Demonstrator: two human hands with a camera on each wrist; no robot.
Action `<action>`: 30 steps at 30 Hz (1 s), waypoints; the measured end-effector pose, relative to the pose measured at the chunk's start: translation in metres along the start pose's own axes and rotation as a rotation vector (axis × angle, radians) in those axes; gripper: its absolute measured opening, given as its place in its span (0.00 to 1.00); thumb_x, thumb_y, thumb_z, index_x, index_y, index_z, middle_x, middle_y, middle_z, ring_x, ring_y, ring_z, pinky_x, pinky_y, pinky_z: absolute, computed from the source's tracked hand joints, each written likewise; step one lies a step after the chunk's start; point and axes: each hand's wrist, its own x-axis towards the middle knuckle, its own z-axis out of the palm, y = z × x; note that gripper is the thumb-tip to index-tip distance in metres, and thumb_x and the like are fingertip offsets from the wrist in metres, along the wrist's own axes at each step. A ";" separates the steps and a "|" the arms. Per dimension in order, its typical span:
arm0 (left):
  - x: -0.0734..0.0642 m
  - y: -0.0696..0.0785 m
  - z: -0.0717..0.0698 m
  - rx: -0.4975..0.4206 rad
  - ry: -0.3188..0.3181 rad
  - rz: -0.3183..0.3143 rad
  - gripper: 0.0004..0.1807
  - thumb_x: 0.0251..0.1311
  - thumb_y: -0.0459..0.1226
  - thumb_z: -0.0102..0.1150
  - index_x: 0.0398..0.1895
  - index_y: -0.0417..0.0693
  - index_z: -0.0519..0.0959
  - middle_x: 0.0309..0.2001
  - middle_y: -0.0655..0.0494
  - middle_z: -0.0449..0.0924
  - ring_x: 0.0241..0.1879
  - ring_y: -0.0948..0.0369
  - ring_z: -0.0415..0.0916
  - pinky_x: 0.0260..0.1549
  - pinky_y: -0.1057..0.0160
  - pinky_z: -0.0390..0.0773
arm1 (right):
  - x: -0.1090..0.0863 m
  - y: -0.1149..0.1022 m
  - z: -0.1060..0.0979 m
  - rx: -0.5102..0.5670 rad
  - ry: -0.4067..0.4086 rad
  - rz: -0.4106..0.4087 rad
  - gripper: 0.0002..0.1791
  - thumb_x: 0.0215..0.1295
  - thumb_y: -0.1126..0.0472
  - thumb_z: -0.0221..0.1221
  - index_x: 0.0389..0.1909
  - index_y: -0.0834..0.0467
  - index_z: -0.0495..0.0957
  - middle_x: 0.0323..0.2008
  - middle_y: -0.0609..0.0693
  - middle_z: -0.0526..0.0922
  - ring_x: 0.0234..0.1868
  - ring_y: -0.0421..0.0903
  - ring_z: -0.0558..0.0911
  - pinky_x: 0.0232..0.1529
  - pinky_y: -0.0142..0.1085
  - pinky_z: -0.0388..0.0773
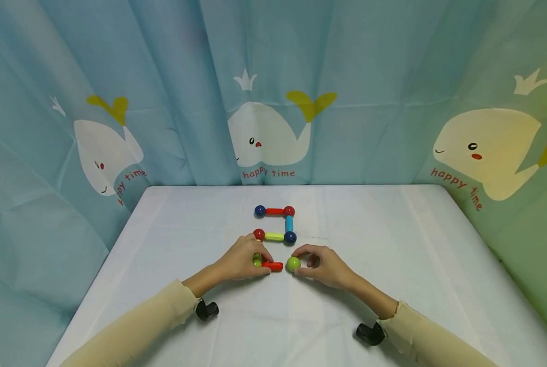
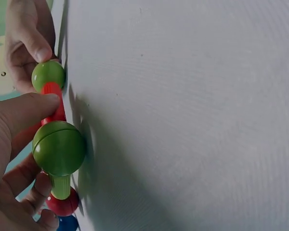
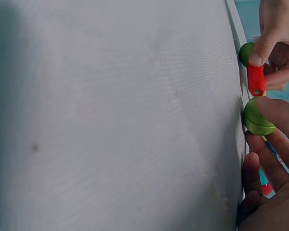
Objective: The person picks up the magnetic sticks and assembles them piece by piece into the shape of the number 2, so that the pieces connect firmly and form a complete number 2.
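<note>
My left hand pinches a red rod between thumb and fingers. The rod's left end meets a green ball, which a short yellow-green rod links to a red ball. With thumb and fingertips my right hand holds another green ball, just right of the red rod's free end. Behind the hands the joined shape goes on: a yellow-green rod, a dark blue ball, a light blue rod, a red ball, a red rod and a dark blue ball.
Everything lies on a table with a white cloth. A blue-green curtain printed with whales hangs behind it and along both sides. Black wrist cameras sit below both forearms, close over the cloth.
</note>
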 end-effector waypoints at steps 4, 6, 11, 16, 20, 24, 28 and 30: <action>-0.002 0.001 0.000 -0.045 0.010 -0.022 0.08 0.55 0.44 0.78 0.38 0.57 0.91 0.34 0.69 0.84 0.41 0.64 0.67 0.41 0.60 0.66 | 0.000 -0.001 0.002 0.008 -0.003 -0.002 0.18 0.61 0.58 0.74 0.52 0.52 0.84 0.42 0.45 0.83 0.38 0.46 0.76 0.36 0.32 0.75; -0.002 0.001 -0.001 -0.055 0.013 -0.025 0.08 0.54 0.43 0.78 0.37 0.56 0.91 0.34 0.69 0.84 0.41 0.64 0.67 0.41 0.60 0.66 | 0.000 -0.001 0.003 0.011 -0.003 -0.006 0.18 0.61 0.58 0.74 0.51 0.52 0.84 0.43 0.45 0.83 0.38 0.46 0.76 0.37 0.33 0.75; -0.002 0.003 -0.001 -0.066 0.006 -0.024 0.08 0.54 0.43 0.78 0.37 0.56 0.91 0.33 0.68 0.85 0.40 0.63 0.68 0.40 0.61 0.67 | 0.001 -0.001 0.006 0.012 -0.007 -0.018 0.17 0.61 0.57 0.74 0.50 0.51 0.84 0.44 0.43 0.84 0.38 0.46 0.76 0.39 0.33 0.75; 0.000 0.003 -0.001 -0.067 0.005 -0.030 0.08 0.54 0.43 0.78 0.37 0.56 0.91 0.33 0.68 0.84 0.41 0.63 0.68 0.40 0.60 0.67 | 0.001 -0.001 0.007 0.007 0.001 -0.018 0.17 0.61 0.57 0.74 0.51 0.51 0.84 0.43 0.43 0.83 0.38 0.46 0.76 0.38 0.33 0.75; 0.000 0.004 -0.002 -0.067 -0.005 -0.044 0.08 0.55 0.43 0.78 0.37 0.56 0.91 0.33 0.68 0.84 0.41 0.62 0.67 0.41 0.60 0.66 | 0.001 0.000 0.007 0.007 0.000 -0.018 0.18 0.61 0.57 0.73 0.51 0.51 0.84 0.43 0.43 0.83 0.39 0.46 0.76 0.39 0.34 0.74; 0.000 0.005 -0.002 -0.061 -0.012 -0.047 0.08 0.55 0.43 0.78 0.37 0.56 0.91 0.34 0.69 0.84 0.41 0.62 0.67 0.41 0.60 0.66 | 0.001 0.001 0.007 0.006 -0.002 -0.017 0.18 0.61 0.57 0.74 0.51 0.51 0.84 0.44 0.43 0.83 0.39 0.46 0.76 0.40 0.34 0.75; 0.001 0.005 -0.002 -0.059 -0.011 -0.037 0.08 0.55 0.43 0.78 0.37 0.55 0.91 0.34 0.68 0.85 0.41 0.63 0.68 0.41 0.61 0.67 | 0.001 0.001 0.007 0.007 -0.001 -0.018 0.18 0.61 0.57 0.74 0.52 0.51 0.84 0.44 0.43 0.83 0.39 0.46 0.76 0.40 0.34 0.75; 0.001 0.005 -0.002 -0.061 -0.011 -0.033 0.09 0.54 0.43 0.78 0.37 0.55 0.91 0.33 0.68 0.85 0.40 0.63 0.68 0.40 0.61 0.67 | 0.001 0.002 0.007 0.005 -0.002 -0.015 0.18 0.61 0.57 0.73 0.52 0.51 0.84 0.44 0.43 0.83 0.40 0.46 0.76 0.40 0.34 0.75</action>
